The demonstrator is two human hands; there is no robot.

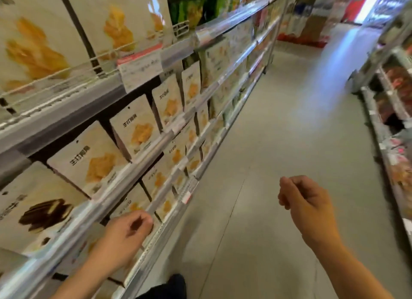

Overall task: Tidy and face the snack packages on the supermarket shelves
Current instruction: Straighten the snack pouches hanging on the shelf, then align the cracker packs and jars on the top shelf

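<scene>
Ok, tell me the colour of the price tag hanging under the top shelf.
White with a pink-red top strip, price tag, head view.

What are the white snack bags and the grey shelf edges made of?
White snack bags with yellow pictures: probably soft plastic film with a slight sheen.
Grey shelf edges: likely painted metal, smooth and straight, fronted by clear glossy plastic strips holding the white paper price tag.

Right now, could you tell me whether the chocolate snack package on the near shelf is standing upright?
Upright: the chocolate snack package stands behind the shelf rail, front facing the aisle.
</scene>
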